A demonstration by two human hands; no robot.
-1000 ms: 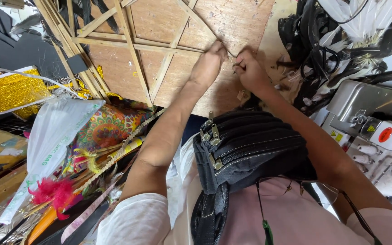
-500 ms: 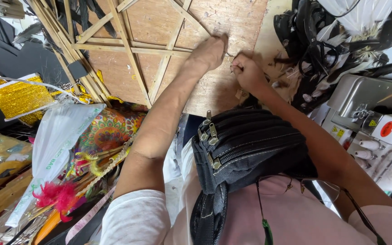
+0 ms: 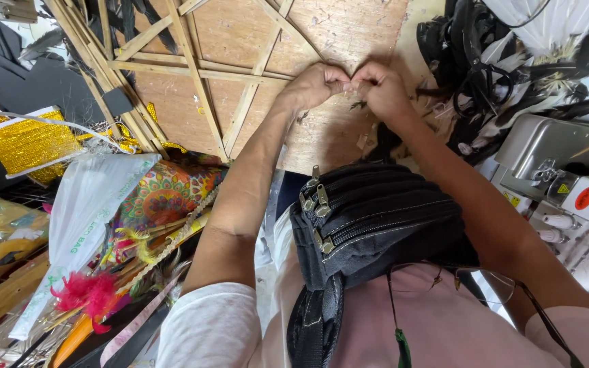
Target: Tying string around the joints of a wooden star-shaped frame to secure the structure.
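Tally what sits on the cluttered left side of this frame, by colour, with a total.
Gold trim roll: 1
White plastic bag: 1
Pink feather tuft: 1
Multicoloured patterned cloth: 1
Total: 4

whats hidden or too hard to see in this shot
Head view only:
- What the left hand and right hand pinch between them: hidden by the curled fingers.
- Wooden slat frame: top cut off by the picture edge.
- Sewing machine: right side cut off.
- Lap: covered by the black bag.
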